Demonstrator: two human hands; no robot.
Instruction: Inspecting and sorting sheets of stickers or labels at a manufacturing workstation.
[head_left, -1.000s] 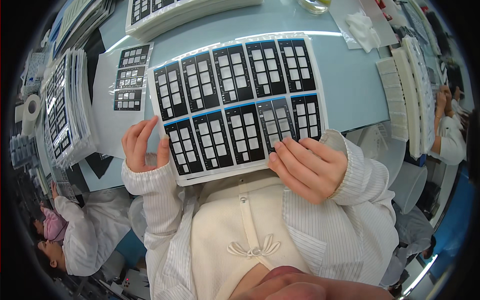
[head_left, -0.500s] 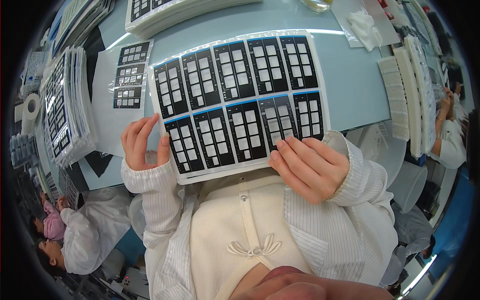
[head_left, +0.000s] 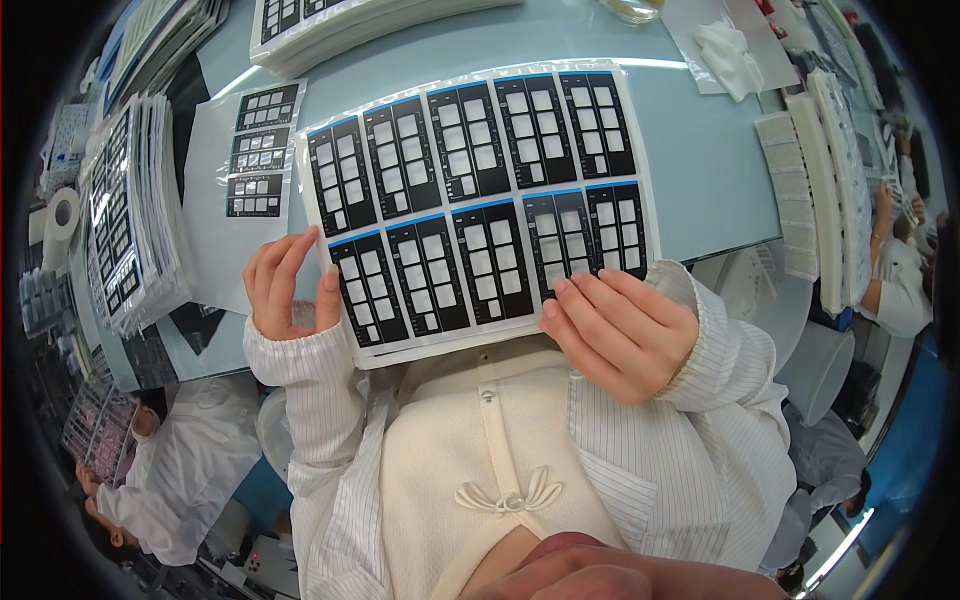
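A white sheet [head_left: 335, 232] of black labels with pale windows and blue top strips lies before me, in two rows, on what looks like a thin stack. My left hand [head_left: 285, 285] is at its left edge, fingers bent and thumb apart, the fingertip and thumb touching the margin. At the lower right, my right hand [head_left: 625, 335] has its fingers pressed together over the lower end of one black label [head_left: 557, 232] in the near row. That label looks greyer than its neighbours. Its lower corner is hidden by my fingers, and the thumb is mostly covered.
Left of the sheet, a white backing sheet [head_left: 215, 150] carries three small black labels [head_left: 258, 148]. Stacks of label sheets stand at the left [head_left: 150, 220] and far edge [head_left: 330, 45]. A crumpled white cloth [head_left: 728, 60] and pale strips [head_left: 790, 195] lie right. Co-workers sit on both sides.
Both my hands stay almost in place. The shading on the label under my right fingers has shifted slightly. At the far left, a co-worker now holds up a gridded sheet.
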